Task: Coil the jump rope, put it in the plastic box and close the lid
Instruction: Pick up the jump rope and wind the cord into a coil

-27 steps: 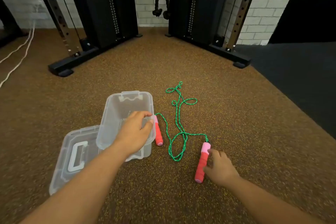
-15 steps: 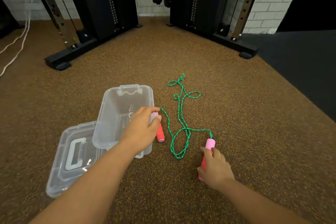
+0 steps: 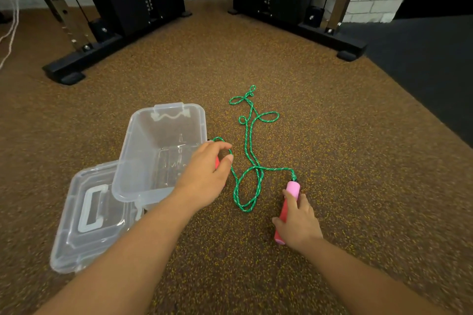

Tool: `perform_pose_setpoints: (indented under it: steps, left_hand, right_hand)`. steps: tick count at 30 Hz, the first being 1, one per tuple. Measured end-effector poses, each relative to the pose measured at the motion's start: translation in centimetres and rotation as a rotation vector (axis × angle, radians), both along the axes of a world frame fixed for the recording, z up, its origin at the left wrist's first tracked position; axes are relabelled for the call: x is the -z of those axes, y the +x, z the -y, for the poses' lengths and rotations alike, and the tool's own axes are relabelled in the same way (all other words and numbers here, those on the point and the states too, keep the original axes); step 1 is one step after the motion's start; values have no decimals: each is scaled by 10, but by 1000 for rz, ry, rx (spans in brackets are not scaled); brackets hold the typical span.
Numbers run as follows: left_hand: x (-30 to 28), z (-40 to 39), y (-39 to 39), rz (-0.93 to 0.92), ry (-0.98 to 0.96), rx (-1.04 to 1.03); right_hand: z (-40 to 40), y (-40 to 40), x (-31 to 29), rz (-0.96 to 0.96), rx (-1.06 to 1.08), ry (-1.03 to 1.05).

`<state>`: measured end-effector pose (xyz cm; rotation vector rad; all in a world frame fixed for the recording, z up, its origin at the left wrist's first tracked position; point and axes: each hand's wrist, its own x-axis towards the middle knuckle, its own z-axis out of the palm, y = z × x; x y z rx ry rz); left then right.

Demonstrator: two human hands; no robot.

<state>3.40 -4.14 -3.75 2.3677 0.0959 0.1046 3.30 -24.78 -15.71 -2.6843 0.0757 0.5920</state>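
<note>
A green jump rope [image 3: 252, 146] lies in loose loops on the brown speckled floor, with a pink and red handle at each end. My left hand [image 3: 207, 179] covers the left handle [image 3: 217, 162] beside the box and closes around it. My right hand [image 3: 298, 222] grips the right handle [image 3: 290, 198], which lies on the floor. The clear plastic box [image 3: 128, 161] stands open at the left. Its clear lid [image 3: 87, 215] with a white grip lies flat on the floor, partly under the box's near corner.
Two black gym machine frames stand at the back, the left frame [image 3: 84, 56] and the right frame [image 3: 330, 36], with bare floor between them. A dark mat [image 3: 430, 71] covers the floor at the right. White cords [image 3: 10, 30] hang at the far left.
My left hand has slid off the box rim onto the left handle. My right hand has moved from beside the right handle to a grip on it. The camera has tilted down.
</note>
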Motion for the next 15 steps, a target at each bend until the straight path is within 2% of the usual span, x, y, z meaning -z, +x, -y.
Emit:
perform_pose_setpoints:
  steps: [10, 15]
  left_hand:
    - [7, 7, -1, -38, -20, 25]
    - [10, 9, -2, -53, -65, 30]
  right_hand:
    - [-8, -3, 16, -11, 20, -32]
    - [-8, -5, 7, 10, 120, 48]
